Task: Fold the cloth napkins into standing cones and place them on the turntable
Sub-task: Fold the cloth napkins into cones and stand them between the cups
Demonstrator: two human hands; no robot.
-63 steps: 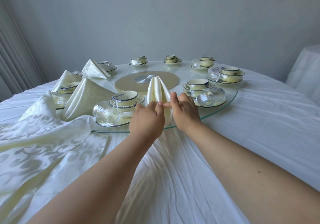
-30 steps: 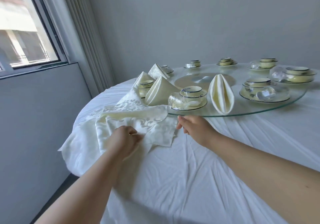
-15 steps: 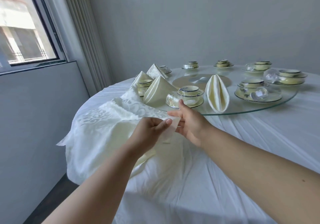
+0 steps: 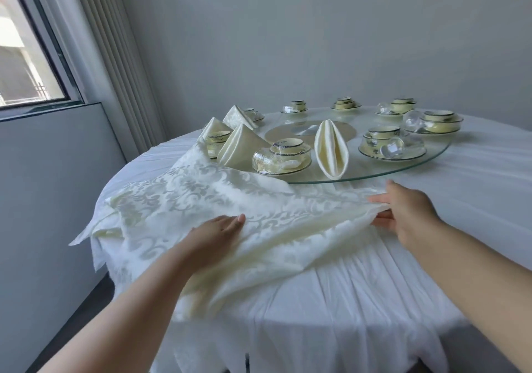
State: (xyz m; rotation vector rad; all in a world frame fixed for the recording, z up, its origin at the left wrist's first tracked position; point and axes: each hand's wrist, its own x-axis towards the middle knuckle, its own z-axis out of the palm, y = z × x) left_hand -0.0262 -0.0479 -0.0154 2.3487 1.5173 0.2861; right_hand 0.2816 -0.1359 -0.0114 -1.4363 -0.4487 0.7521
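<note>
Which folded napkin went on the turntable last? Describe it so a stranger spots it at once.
Start at the glass turntable on the round white table. At its near edge, between two place settings, stands the pleated napkin. Unlike the smooth cone napkins further left, it is a tall oval with vertical folds.

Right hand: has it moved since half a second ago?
Yes. The right hand has swung right, from below the bowl to below the pleated napkin.
</note>
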